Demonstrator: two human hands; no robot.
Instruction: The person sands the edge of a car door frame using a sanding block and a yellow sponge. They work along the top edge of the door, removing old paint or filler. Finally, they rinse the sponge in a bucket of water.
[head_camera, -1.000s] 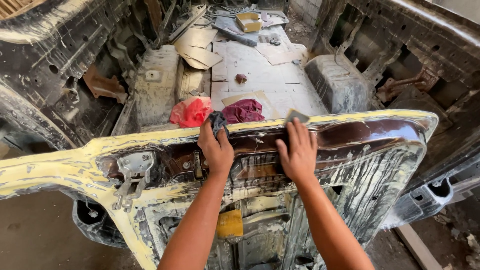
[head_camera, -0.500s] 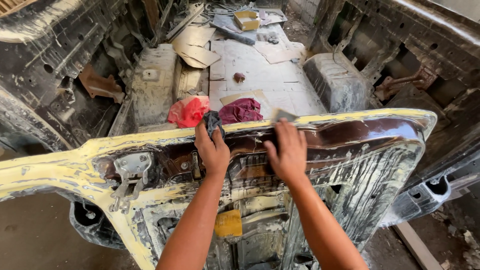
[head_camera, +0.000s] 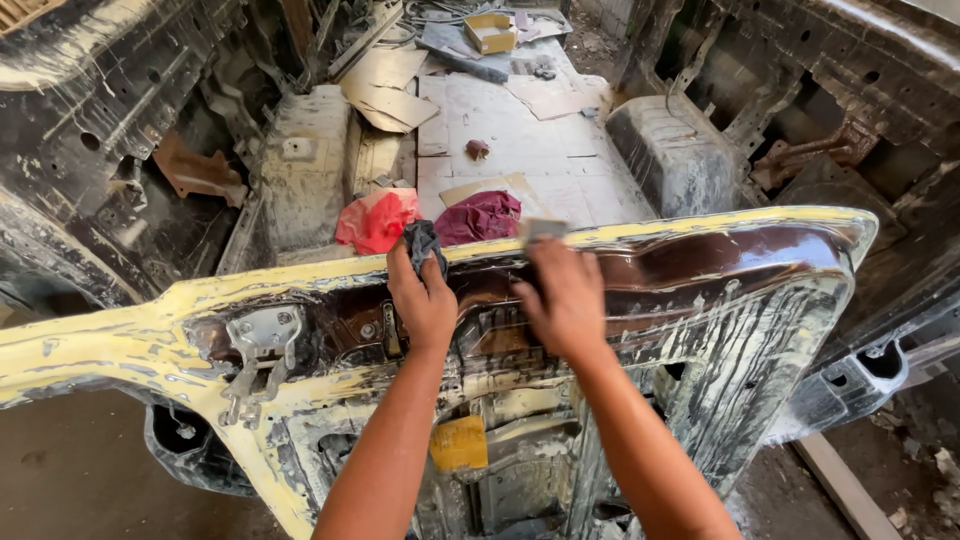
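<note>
Since the earlier frames the right hand (head_camera: 562, 298) has slid leftward along the top edge of the stripped yellow-and-brown metal car body panel (head_camera: 700, 300), from right of centre to the middle of the frame, closing most of the gap to the left hand (head_camera: 425, 295). The left hand has hardly shifted. The small grey sanding pad (head_camera: 543, 229) has travelled with the right hand, and the head view has barely moved.

The right hand lies flat, palm down, fingers pressed over the pad, which peeks out above the fingertips at the panel's upper rim. That the pad moved with the hand while pressed to the metal suggests a rubbing stroke along this rim, working from the right part towards the centre. The brown stretch to the right of the hand looks smooth and glossy; the part under and left of the hands is mottled with yellow and dark patches.

The left hand is closed around a crumpled dark grey rag (head_camera: 421, 244), gripping it against the rim just left of centre, and seems to steady the panel.

Just beyond the rim, in the middle of the frame, lie a red cloth (head_camera: 375, 218) and a maroon cloth (head_camera: 480, 216) on the bare pale floor of the gutted vehicle shell (head_camera: 520, 130). A bare metal latch bracket (head_camera: 262, 345) sits on the panel at centre left, and a yellow patch (head_camera: 459, 442) shows low in the frame between the forearms.
</note>
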